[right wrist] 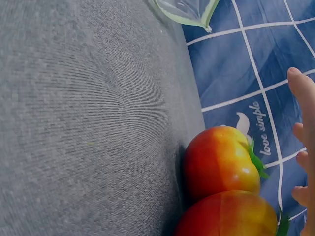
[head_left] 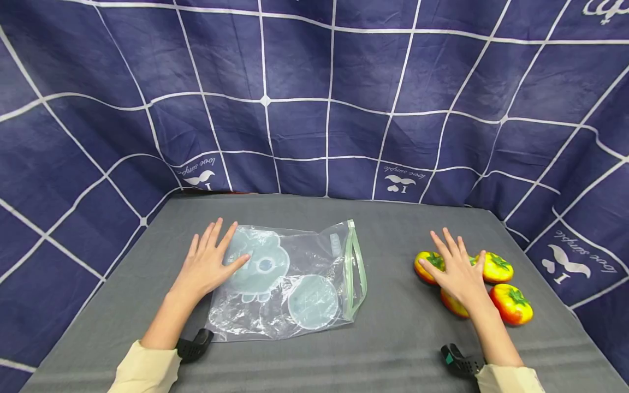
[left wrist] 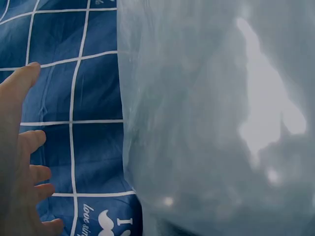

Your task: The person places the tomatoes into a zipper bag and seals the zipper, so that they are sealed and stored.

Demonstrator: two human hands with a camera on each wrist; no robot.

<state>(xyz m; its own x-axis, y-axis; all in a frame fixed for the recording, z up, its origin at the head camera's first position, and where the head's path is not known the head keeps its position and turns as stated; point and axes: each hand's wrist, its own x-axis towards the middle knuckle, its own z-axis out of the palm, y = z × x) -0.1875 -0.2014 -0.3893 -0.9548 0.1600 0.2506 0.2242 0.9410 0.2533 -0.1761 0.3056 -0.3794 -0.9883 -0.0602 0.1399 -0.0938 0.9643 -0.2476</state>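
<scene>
A clear plastic zip bag (head_left: 312, 256) with a pale green zip edge and a pale blue cartoon print lies flat on the grey table. My left hand (head_left: 206, 265) is over its left part, fingers spread, holding nothing. Close up, the bag's shiny film (left wrist: 197, 123) fills much of the left wrist view. On the right, several red-and-yellow fruits (head_left: 511, 304) with green leafy tops, like persimmons, sit close together. My right hand (head_left: 459, 275) is spread above them and partly hides some. Two of the fruits (right wrist: 221, 160) show in the right wrist view, apart from the fingers.
The grey cloth-covered table (head_left: 388, 338) spreads between the bag and the fruits. A dark blue curtain (head_left: 304, 125) with white grid lines hangs behind the table and along its sides. Black bands with small devices (head_left: 196, 345) are on both wrists.
</scene>
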